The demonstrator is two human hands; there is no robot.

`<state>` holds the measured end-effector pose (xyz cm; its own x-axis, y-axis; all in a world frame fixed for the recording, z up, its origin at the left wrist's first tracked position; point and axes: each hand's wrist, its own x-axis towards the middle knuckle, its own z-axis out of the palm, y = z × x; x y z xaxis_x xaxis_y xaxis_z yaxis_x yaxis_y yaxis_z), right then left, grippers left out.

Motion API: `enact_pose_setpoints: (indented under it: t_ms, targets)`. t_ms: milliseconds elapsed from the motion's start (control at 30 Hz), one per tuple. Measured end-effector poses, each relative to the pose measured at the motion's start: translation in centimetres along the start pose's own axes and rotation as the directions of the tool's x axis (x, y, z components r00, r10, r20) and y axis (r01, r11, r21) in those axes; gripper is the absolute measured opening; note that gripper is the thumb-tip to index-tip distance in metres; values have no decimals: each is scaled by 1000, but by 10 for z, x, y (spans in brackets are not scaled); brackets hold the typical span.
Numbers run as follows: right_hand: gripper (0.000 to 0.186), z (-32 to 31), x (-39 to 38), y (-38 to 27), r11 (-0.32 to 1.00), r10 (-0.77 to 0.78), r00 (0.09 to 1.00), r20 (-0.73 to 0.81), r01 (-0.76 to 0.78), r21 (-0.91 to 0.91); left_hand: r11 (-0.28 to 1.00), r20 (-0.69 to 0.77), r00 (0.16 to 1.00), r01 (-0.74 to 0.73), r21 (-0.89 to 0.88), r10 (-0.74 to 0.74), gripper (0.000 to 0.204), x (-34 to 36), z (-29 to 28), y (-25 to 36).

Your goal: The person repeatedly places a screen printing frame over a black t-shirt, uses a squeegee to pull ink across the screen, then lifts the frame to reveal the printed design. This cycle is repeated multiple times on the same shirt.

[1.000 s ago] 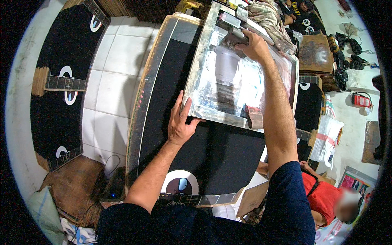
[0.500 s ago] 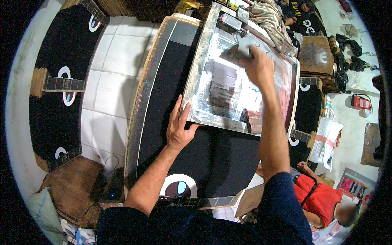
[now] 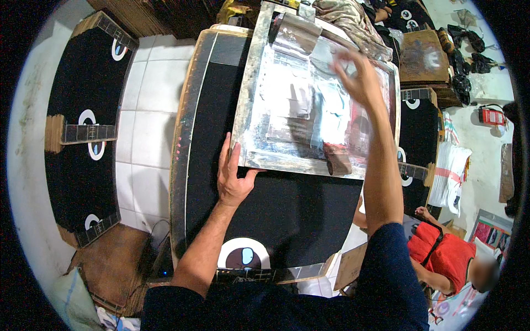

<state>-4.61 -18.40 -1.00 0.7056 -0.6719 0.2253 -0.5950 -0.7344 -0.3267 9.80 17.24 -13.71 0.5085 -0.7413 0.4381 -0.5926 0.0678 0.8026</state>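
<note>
A screen printing frame [image 3: 243, 105] lies over a black fabric panel [image 3: 292, 215] that bears a printed white-and-brown eye [image 3: 243, 255]. My left hand [image 3: 234, 185] grips the frame's near left corner, its fingers along the side and its thumb at the near edge. Above the right part of the mesh is my right hand [image 3: 361, 83], blurred, with fingers apart and nothing visible in it. A dark squeegee [image 3: 297, 36] rests at the frame's far left end. At the near right end of the mesh lies another squeegee [image 3: 337, 159], brown with red ink beside it.
More black panels with printed eyes [image 3: 83, 182] lie to the left, past white floor tiles [image 3: 149, 127]. A stained cloth [image 3: 353, 25] is bunched beyond the frame. To the right are a stack of boards [image 3: 425, 55], white sheets [image 3: 450, 176] and a person in red [image 3: 441, 256].
My right hand has let go of the dark squeegee, which now rests at the far left of the frame. My left hand stays at the corner. The whole view has shifted slightly.
</note>
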Motion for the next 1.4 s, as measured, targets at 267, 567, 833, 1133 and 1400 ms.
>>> enact_pose_setpoints:
  t_ms: [267,567,833,1133,1400]
  targets:
    - [69,-50,-199,-47,998,-11,929,370,31,-47,998,29,999,-22,62,20,102,0,-2,1]
    - [24,-41,-140,-10,951,267,955,-133,-238,198,993,26,1000,-15,115,12,101,-5,-1,2]
    - [41,-8,-127,12,726,650,704,-286,-686,-39,993,23,1000,-23,118,20,102,-5,1,2]
    - [36,26,-55,3,804,576,795,-190,-593,-43,994,0,999,-45,97,46,97,-6,3,-2]
    - [28,8,-110,-17,973,39,999,-5,-39,-229,994,18,1000,-26,107,24,102,-4,2,0]
